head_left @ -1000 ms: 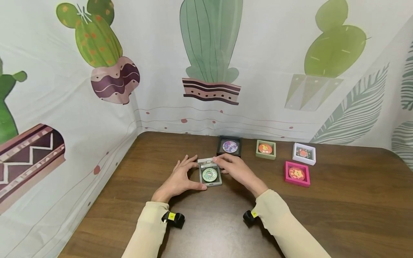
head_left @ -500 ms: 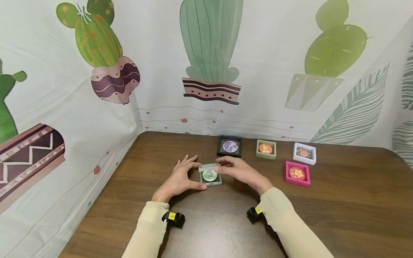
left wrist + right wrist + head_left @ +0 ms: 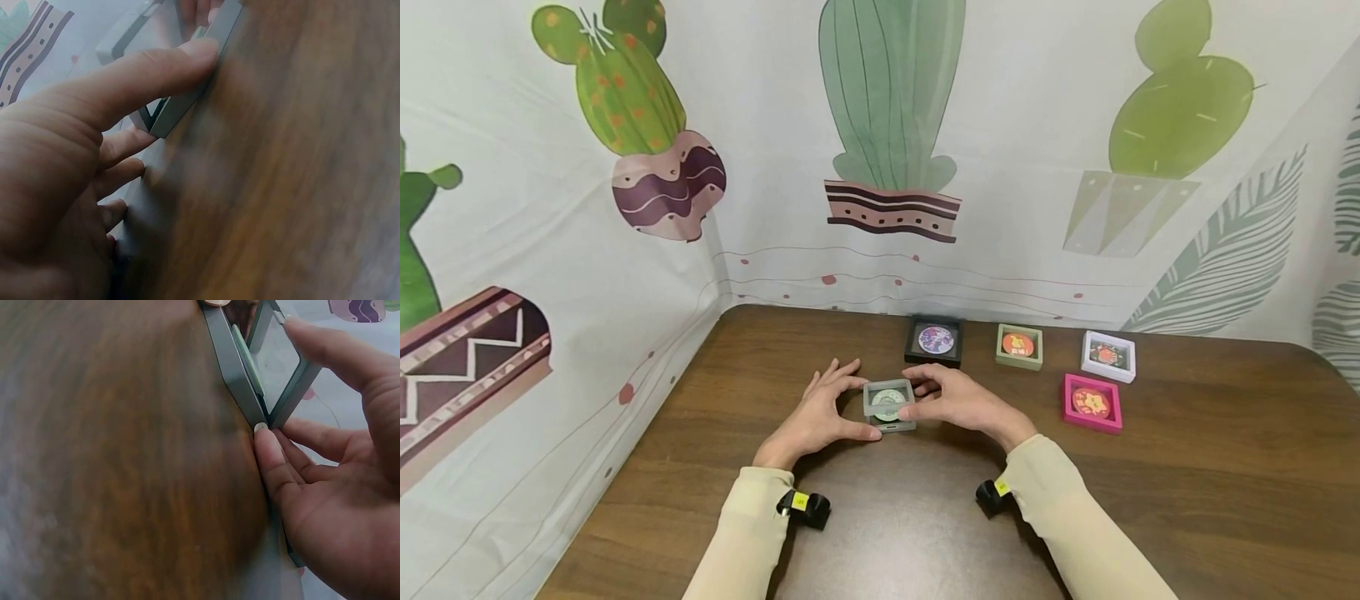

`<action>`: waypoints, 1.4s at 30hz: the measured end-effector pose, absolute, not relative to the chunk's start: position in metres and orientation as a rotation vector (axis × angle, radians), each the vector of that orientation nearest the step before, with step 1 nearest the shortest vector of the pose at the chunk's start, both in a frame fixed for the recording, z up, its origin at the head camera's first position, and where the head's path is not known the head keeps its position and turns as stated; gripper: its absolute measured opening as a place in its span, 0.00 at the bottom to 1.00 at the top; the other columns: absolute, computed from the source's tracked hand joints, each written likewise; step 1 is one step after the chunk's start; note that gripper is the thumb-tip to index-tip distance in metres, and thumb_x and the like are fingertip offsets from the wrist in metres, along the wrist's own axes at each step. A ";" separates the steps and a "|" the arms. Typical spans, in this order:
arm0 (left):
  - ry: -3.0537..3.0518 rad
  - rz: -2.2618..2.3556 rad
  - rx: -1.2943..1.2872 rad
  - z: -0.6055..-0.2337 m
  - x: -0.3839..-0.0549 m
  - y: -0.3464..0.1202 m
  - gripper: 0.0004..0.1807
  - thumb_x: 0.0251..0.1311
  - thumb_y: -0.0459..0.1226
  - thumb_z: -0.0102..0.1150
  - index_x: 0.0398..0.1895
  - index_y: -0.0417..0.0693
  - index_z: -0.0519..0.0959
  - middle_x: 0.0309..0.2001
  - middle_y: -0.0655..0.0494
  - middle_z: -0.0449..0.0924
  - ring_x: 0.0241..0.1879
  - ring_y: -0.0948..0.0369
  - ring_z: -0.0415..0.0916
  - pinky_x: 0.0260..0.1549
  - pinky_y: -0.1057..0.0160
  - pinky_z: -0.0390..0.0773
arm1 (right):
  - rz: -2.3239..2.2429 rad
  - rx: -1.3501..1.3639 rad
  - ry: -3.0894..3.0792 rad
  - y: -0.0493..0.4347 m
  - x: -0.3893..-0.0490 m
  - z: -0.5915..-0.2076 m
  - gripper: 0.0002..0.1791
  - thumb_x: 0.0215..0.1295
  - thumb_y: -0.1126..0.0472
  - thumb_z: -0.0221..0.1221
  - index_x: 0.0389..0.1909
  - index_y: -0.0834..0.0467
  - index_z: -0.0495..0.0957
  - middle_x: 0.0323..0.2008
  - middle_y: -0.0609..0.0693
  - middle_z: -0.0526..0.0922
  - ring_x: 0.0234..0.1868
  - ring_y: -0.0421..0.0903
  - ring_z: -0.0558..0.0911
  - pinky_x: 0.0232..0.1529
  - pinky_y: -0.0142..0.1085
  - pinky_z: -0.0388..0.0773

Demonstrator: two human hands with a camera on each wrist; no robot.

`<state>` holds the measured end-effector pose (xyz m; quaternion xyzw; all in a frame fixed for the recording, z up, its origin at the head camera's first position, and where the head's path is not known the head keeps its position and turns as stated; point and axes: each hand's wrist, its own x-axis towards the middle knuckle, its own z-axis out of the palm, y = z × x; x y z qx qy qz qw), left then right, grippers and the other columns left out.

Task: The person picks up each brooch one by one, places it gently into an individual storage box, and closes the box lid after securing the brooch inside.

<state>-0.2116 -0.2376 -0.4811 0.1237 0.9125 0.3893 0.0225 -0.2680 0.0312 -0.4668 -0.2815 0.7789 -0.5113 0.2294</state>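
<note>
A small grey display case (image 3: pixel 895 429) rests on the table before me, its hinged clear-windowed lid (image 3: pixel 297 390) tilted partway above the base. Inside lies a round green badge (image 3: pixel 247 356), seen through the lid's film in the head view. My left hand (image 3: pixel 812 425) holds the base at its left side: the thumb lies on the front edge (image 3: pixel 187 103), a finger by the back corner. On the other side, my right hand (image 3: pixel 966 402) has its thumb (image 3: pixel 325 347) on the lid's raised edge, while its other fingers touch the hinge corner.
Behind the hands stands a black case (image 3: pixel 933 360) with a purple badge. To the right on the brown table (image 3: pixel 1195 475) lie a green case (image 3: pixel 1018 363), a white case (image 3: pixel 1107 374) and a pink case (image 3: pixel 1092 423). A cactus-print cloth (image 3: pixel 1022 250) hangs behind.
The lid has swung from standing back to leaning low over the badge. My right hand's thumb has come toward me with it; the left hand has stayed in place.
</note>
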 end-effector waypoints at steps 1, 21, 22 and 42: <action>2.826 1.206 0.387 -0.481 -0.212 -0.238 0.42 0.46 0.49 0.86 0.64 0.42 0.80 0.81 0.43 0.60 0.84 0.43 0.39 0.79 0.41 0.33 | -1.404 -0.782 2.145 0.031 -0.269 -0.467 0.41 0.65 0.55 0.74 0.75 0.65 0.70 0.58 0.57 0.81 0.58 0.52 0.81 0.59 0.47 0.79; 2.808 1.203 0.440 -0.481 -0.211 -0.240 0.41 0.46 0.52 0.84 0.63 0.46 0.81 0.81 0.41 0.58 0.84 0.40 0.38 0.79 0.38 0.32 | -1.302 -0.899 2.286 0.026 -0.266 -0.472 0.40 0.56 0.61 0.80 0.68 0.63 0.73 0.57 0.55 0.78 0.54 0.50 0.80 0.59 0.46 0.80; 2.810 1.201 0.438 -0.481 -0.211 -0.240 0.40 0.46 0.51 0.84 0.63 0.46 0.81 0.81 0.41 0.59 0.84 0.41 0.38 0.79 0.38 0.32 | -1.298 -0.901 2.293 0.025 -0.266 -0.472 0.40 0.56 0.61 0.80 0.68 0.63 0.73 0.57 0.55 0.78 0.54 0.51 0.80 0.59 0.47 0.80; 2.843 1.187 0.443 -0.482 -0.211 -0.238 0.39 0.46 0.49 0.84 0.62 0.47 0.81 0.80 0.41 0.60 0.83 0.40 0.40 0.79 0.37 0.34 | -1.285 -0.902 2.315 0.023 -0.262 -0.470 0.38 0.55 0.64 0.80 0.65 0.63 0.73 0.56 0.56 0.75 0.53 0.51 0.79 0.59 0.47 0.80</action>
